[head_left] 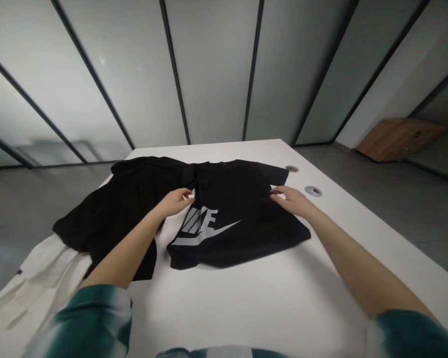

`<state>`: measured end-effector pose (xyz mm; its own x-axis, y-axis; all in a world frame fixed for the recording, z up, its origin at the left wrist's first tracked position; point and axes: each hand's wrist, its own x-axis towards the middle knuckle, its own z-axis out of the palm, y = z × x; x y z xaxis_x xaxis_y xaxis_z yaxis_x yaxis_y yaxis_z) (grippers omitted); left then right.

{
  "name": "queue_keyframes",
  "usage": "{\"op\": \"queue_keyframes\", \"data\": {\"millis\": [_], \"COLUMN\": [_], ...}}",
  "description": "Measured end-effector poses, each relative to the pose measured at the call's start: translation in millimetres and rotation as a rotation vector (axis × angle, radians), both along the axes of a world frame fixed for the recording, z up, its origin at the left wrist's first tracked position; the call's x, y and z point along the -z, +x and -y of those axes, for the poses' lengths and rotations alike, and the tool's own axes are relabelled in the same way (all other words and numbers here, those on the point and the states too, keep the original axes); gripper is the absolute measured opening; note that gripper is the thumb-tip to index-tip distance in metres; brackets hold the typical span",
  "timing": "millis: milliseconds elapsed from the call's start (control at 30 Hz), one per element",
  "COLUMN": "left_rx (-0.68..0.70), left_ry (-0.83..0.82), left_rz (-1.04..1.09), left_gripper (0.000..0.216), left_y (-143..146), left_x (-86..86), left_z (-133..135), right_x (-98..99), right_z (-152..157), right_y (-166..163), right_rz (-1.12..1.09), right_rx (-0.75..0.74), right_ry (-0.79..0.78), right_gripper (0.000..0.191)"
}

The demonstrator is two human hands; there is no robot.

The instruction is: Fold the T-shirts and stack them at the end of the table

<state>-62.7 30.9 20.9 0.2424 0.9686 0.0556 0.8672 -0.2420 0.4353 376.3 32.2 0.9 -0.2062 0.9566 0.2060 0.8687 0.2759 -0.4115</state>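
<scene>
A black T-shirt with a large white "NIKE" print and swoosh lies spread on the table, its neckline at the far side. The left part of the shirt is folded over, so the lettering is cut and creased. My left hand is at the shirt's left edge, thumb and fingers apart, with nothing seen between them. At the opposite edge, below the short sleeve, my right hand has its fingertips against the fabric, thumb and fingers apart. The shirt's near hem looks slightly blurred.
Dark clothing lies heaped on the left, beside the shirt. A cream-white garment sits at the near left corner. The white table has two round grommets at right. Frosted glass panels stand behind; a wooden cabinet is far right.
</scene>
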Motion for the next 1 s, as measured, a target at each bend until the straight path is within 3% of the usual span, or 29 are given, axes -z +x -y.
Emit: {"op": "queue_keyframes", "data": {"millis": [67, 100, 200, 300, 400, 500, 600, 733, 833, 900, 1000], "left_rx": [0.117, 0.125, 0.045, -0.089, -0.172, -0.141, -0.100, -0.153, -0.201, -0.177, -0.089], "left_ry": [0.012, 0.028, 0.034, 0.028, 0.024, 0.034, 0.062, 0.156, 0.227, 0.280, 0.286], "left_rz": [-0.141, -0.203, -0.297, -0.286, -0.291, -0.332, -0.367, -0.370, -0.379, -0.384, -0.371], "left_gripper": [0.056, 0.060, 0.069, 0.073, 0.073, 0.071, 0.070, 0.064, 0.052, 0.043, 0.034], "left_y": [30.5, 43.7, 66.9, 64.9, 51.3, 39.6, 32.2, 24.8, 21.5, 21.5, 24.3], "left_x": [19.7, 30.0, 55.2, 66.0, 68.4, 70.3, 69.4, 60.8, 55.5, 54.0, 53.5], "left_z": [-2.4, -3.7, -12.1, -27.9, -42.1, -46.3, -42.0, -35.2, -34.3, -35.2, -36.8], "right_x": [15.4, 23.7, 43.6, 50.5, 50.6, 51.4, 52.3, 50.1, 48.2, 47.5, 46.9], "right_z": [-4.0, -6.4, -17.1, -30.5, -38.6, -37.3, -30.6, -17.9, -3.1, 10.3, 35.0], "right_y": [-26.5, -37.6, -54.7, -50.6, -41.7, -35.5, -22.7, 12.9, 38.9, 47.4, 43.5], "right_rz": [0.154, 0.220, 0.328, 0.337, 0.321, 0.284, 0.161, 0.052, 0.096, 0.118, 0.059], "right_rx": [-0.118, -0.100, 0.007, 0.083, 0.106, 0.045, -0.002, 0.197, 0.327, 0.283, 0.096], "right_ry": [-0.079, -0.124, -0.191, -0.187, -0.197, -0.182, -0.069, 0.101, 0.058, 0.008, -0.024], "right_gripper": [0.051, 0.058, 0.070, 0.069, 0.069, 0.069, 0.062, 0.043, 0.045, 0.052, 0.049]}}
